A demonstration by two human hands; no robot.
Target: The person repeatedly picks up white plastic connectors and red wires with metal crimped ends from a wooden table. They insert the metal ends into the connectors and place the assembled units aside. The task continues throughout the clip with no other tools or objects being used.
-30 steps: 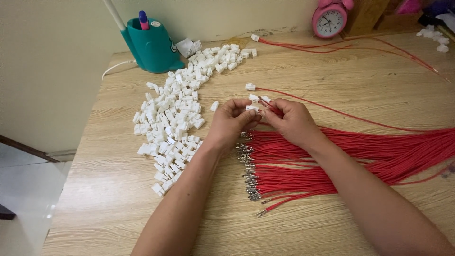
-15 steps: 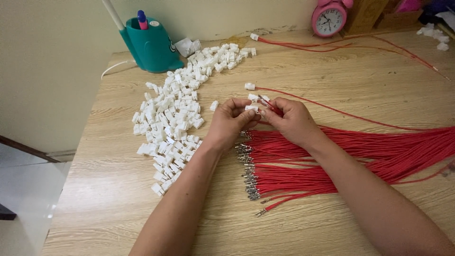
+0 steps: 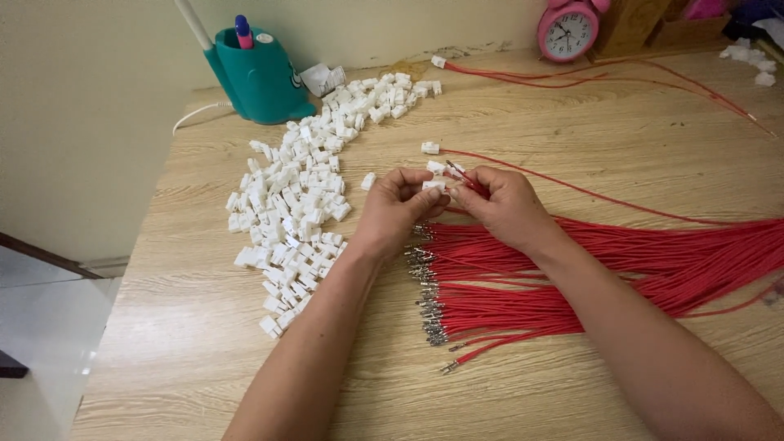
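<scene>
Holding: left hand (image 3: 394,208) pinches a small white connector housing (image 3: 434,186) between thumb and fingertips, above the wooden table (image 3: 572,122).
Right hand: right hand (image 3: 506,204) — fingers pressed together on a thin red wire (image 3: 459,173), its tip at the housing.
Bundle: red wires (image 3: 588,273) with metal terminals lie under both wrists, fanned toward the right edge.
Pile: loose white housings (image 3: 294,204) spread left of the hands, well apart from the bundle.
Finished pieces: a wired housing (image 3: 429,148) lies just beyond the hands.
Back edge: teal pen holder (image 3: 261,77), pink alarm clock (image 3: 567,31).
</scene>
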